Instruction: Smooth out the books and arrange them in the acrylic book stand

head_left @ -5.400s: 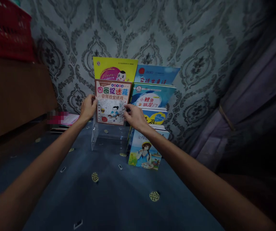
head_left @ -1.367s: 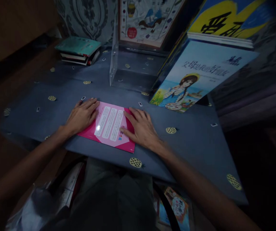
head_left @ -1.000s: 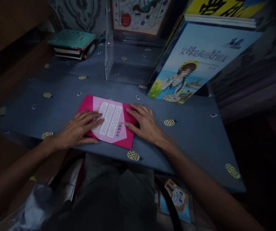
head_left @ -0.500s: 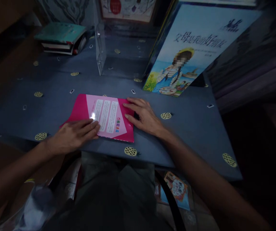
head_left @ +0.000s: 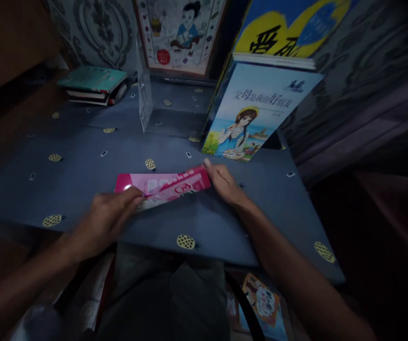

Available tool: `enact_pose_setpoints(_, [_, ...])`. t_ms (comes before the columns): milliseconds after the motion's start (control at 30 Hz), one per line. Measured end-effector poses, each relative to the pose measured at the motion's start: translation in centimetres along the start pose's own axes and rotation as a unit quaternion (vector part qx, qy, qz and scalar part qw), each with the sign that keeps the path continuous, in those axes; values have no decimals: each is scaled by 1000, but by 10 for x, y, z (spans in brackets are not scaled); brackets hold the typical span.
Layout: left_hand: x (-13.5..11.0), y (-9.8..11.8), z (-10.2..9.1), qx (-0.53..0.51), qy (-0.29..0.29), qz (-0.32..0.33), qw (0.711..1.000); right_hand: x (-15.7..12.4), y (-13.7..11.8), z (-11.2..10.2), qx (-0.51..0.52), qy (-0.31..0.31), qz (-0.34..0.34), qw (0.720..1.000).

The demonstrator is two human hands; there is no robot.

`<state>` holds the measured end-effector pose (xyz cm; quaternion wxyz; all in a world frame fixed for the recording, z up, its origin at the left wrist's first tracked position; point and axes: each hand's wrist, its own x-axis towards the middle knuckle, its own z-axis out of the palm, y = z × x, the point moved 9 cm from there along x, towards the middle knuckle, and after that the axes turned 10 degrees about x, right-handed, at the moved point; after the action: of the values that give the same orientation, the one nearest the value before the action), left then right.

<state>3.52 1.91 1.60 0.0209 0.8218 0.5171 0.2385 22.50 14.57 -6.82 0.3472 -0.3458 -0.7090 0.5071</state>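
Note:
A thin pink book point(head_left: 189, 182) is tilted up off the desk, its near edge raised so that part of its underside faces me. My left hand point(head_left: 109, 218) is closed on the book's near left edge, thumb and fingers pressed together. At the other end, my right hand point(head_left: 226, 183) grips the right edge, with the thumb on top; its other fingers are hidden. Beyond the book, a light blue book point(head_left: 239, 109) with a painted girl on its cover stands upright.
A blue cloth with pineapple prints covers the desk point(head_left: 93, 184). Several books point(head_left: 92, 83) lie stacked at the back left. A clear acrylic stand point(head_left: 144, 94) rises near the middle. Behind it stands a framed-looking picture cover point(head_left: 182, 38). Below the desk lies a colourful packet point(head_left: 264, 303).
The pink book lay flat under both hands; now its near side is lifted and both hands have closed on its edges. My view has tipped upward, showing more of the back.

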Motion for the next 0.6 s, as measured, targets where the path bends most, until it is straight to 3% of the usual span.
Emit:
enact_pose_setpoints(167, [25, -38, -12, -85, -29, -141, 986, 6, 13, -18, 110, 72, 8, 991])
enact_pose_setpoints(300, [39, -50, -6, -162, -69, -169, 970, 7, 20, -17, 219, 81, 7, 972])
enact_pose_setpoints(433, [48, -59, 4, -229, -121, -205, 944, 5, 21, -12, 263, 76, 17, 962])
enact_pose_setpoints(533, [57, -55, -11, -184, -107, -185, 959, 5, 15, -9, 338, 82, 8, 938])
enact_pose_setpoints(600, [63, -35, -31, -77, -65, -108, 989, 4, 8, -8, 405, 84, 6, 910])
